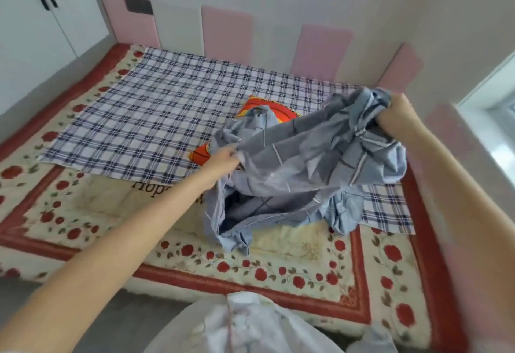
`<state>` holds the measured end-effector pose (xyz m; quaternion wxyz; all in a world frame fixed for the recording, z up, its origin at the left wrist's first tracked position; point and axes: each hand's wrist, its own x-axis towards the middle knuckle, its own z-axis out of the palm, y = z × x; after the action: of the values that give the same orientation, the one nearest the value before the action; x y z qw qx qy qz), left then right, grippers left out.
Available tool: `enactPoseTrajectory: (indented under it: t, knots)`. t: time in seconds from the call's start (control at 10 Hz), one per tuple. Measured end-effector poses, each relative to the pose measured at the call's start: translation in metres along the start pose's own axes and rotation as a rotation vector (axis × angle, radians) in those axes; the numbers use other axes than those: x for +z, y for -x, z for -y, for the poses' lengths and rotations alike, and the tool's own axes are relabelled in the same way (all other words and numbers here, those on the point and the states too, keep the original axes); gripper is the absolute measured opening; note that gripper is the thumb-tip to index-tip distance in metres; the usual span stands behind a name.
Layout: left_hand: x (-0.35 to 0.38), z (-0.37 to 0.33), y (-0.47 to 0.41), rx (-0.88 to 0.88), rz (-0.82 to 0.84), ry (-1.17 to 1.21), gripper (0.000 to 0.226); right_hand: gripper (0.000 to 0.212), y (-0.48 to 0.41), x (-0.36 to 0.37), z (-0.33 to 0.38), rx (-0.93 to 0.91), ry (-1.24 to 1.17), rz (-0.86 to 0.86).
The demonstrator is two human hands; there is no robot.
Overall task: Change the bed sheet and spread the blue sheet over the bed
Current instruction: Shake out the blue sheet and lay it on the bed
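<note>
**Blue sheet bunched and lifted over the bed**

The blue sheet (306,163), grey-blue with thin white and dark lines, hangs crumpled toward 3 o'clock of the view, its lower folds touching the bed (384,277). The left hand (223,160) grips its edge at the bundle's 9 o'clock, and the right hand (395,112) grips a wad at 2 o'clock. A cream quilt (111,213) with red border and roses covers the bed. A navy-and-white checked sheet (156,118) lies flat from 10 to 3 o'clock.

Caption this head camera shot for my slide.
Bed change: left hand and right hand grip a bunched blue sheet over a plaid cloth on a floral quilt.
</note>
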<state>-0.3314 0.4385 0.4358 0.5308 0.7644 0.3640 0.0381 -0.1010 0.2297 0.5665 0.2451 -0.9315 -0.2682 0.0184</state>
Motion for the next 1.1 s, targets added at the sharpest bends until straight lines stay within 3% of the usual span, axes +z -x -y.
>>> enactPoseTrajectory:
  t: [0.1, 0.2, 0.3, 0.4, 0.5, 0.6, 0.7, 0.8, 0.9, 1.0, 1.1]
  knots:
    - [0.025, -0.053, 0.021, 0.130, 0.256, 0.139, 0.038, 0.014, 0.041, 0.035, 0.013, -0.079, 0.020, 0.249]
    - [0.051, -0.074, 0.038, 0.187, 0.474, 0.162, 0.067, 0.029, 0.076, 0.061, 0.033, -0.192, -0.128, 0.585]
    - [0.048, -0.070, 0.050, 0.202, 0.559, 0.215, 0.067, 0.071, 0.089, 0.058, 0.016, -0.220, -0.362, 0.822]
    - [0.044, -0.062, 0.060, 0.236, 0.666, 0.255, 0.068, 0.031, 0.108, 0.084, -0.009, -0.217, -0.116, 0.931]
    - [0.066, -0.056, 0.077, 0.283, 0.806, 0.096, 0.072, 0.041, 0.129, 0.117, -0.018, -0.199, -0.132, 0.716]
    - [0.084, -0.052, 0.079, 0.463, 0.537, -0.304, 0.070, 0.022, 0.135, 0.126, -0.023, -0.039, -0.374, 0.626]
    - [0.086, -0.025, 0.054, 0.515, 0.214, -0.517, 0.060, 0.020, 0.132, 0.111, -0.042, 0.304, -0.758, 0.646]
    - [0.110, 0.002, 0.037, 0.510, 0.184, -0.505, 0.026, 0.010, 0.143, 0.081, -0.045, 0.271, -0.898, 0.810]
    - [0.146, 0.013, 0.032, 0.484, 0.271, -0.420, 0.033, 0.044, 0.148, 0.064, -0.051, 0.180, -0.891, 0.792]
    - [0.176, 0.024, 0.022, 0.133, 0.462, -0.320, 0.101, 0.056, 0.146, 0.043, -0.084, 0.379, -0.690, 0.825]
    - [0.199, 0.042, 0.034, 0.082, 0.695, -0.317, 0.098, 0.051, 0.152, 0.046, -0.116, 0.393, -0.486, 0.891]
